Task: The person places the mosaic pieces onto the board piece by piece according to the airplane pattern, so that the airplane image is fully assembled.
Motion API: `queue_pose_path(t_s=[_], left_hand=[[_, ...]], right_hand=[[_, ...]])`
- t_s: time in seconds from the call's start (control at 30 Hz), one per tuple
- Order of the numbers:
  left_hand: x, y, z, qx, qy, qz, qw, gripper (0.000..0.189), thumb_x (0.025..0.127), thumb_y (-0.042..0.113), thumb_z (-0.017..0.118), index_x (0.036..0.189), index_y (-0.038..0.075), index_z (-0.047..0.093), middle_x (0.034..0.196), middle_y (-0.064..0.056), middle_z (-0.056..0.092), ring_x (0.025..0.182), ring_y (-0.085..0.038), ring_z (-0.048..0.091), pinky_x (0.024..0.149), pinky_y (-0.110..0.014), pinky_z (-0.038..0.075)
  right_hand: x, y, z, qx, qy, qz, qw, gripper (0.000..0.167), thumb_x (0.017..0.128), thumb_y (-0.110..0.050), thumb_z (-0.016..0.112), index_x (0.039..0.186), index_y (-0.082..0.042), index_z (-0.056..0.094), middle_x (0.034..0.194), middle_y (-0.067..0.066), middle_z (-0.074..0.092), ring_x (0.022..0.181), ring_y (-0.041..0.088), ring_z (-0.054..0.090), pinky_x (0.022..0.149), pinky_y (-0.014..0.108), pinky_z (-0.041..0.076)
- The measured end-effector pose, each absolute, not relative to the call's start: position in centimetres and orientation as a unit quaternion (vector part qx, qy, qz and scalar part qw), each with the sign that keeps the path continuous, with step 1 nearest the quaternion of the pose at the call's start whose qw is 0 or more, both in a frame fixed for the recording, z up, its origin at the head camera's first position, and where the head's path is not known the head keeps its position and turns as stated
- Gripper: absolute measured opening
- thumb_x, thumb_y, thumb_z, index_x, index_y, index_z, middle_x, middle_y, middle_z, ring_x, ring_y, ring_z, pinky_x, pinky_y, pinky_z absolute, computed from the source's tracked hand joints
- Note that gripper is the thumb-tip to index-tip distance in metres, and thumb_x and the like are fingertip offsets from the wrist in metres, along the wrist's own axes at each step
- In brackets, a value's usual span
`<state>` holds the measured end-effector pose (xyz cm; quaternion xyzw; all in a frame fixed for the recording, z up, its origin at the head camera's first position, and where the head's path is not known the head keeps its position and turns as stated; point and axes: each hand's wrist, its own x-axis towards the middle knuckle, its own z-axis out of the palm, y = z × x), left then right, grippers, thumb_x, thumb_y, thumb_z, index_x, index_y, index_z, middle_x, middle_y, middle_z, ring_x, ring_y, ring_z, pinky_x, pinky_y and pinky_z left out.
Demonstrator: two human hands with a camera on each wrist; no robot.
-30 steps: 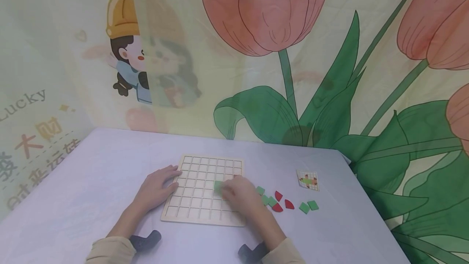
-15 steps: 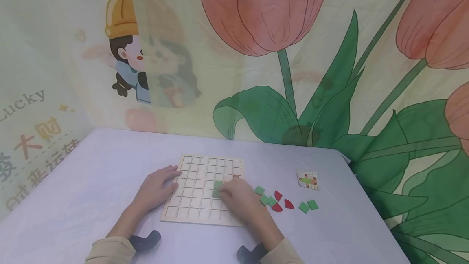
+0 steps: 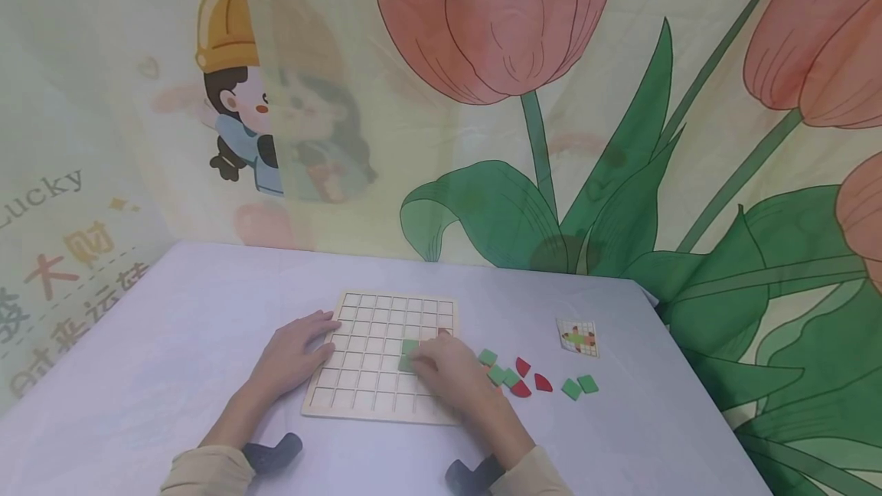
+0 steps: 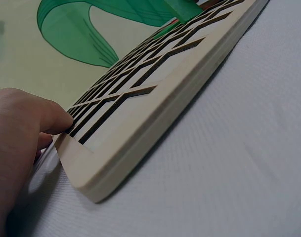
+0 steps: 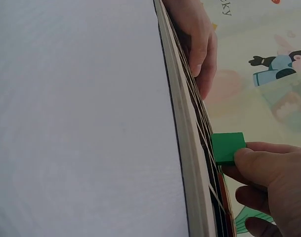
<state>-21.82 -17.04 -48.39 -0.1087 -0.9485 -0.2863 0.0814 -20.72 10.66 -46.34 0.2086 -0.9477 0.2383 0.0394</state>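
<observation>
apparently, setting a green tile into the grid is the step in hand: the right hand pinches it between thumb and finger, tilted at the board — touching it or just above, i can't tell. the board lies mid-tabletop, and the left hand, fingers loosely stretched, rests along its left edge, gripping nothing. a laid tile sits just beyond the pinched one. the next move, i'd judge, calls for squaring the tile with its cell, lowering it flat and letting go.

loose green tiles and red pieces lie between the board and the tabletop's right edge, a card past them toward the far right corner. the right hand itself hides some cells and partly covers the nearest loose pieces — likely the main obstacle.
</observation>
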Motion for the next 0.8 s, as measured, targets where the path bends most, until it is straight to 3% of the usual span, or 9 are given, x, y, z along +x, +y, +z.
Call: queue_pose_path(t_s=[0.3,0.47,0.8], left_hand=[[-21.84,-17.02,-48.37,-0.111,-0.95,-0.279,0.082,0.04,0.09,0.025,0.057,0.127,0.01,0.059,0.142,-0.013,0.05,0.134,-0.037,0.04,0.11,-0.063,0.026],[-21.87,-17.04,-48.34,-0.111,-0.95,-0.279,0.084,0.04,0.09,0.025,0.057,0.127,0.009,0.059,0.141,-0.013,0.05,0.134,-0.037,0.041,0.11,-0.062,0.027],[-21.93,-17.03,-48.32,-0.113,-0.951,-0.276,0.085,0.041,0.089,0.024,0.057,0.127,0.009,0.059,0.141,-0.013,0.05,0.134,-0.037,0.041,0.11,-0.062,0.028]], right_hand=[[-20.68,10.73,-46.13,0.211,-0.948,0.234,0.039,0.018,0.088,-0.026,0.066,0.105,-0.028,0.073,0.098,-0.012,0.072,0.09,0.004,0.064,0.087,0.028,0.055],[-20.62,10.71,-46.03,0.208,-0.949,0.233,0.039,0.02,0.088,-0.026,0.067,0.108,-0.029,0.072,0.098,-0.013,0.071,0.091,0.004,0.063,0.086,0.026,0.055],[-20.6,10.98,-46.37,0.233,-0.95,0.2,0.059,0.026,0.09,-0.027,0.064,0.115,-0.026,0.07,0.094,-0.014,0.059,0.086,0.002,0.051,0.075,0.017,0.051]])
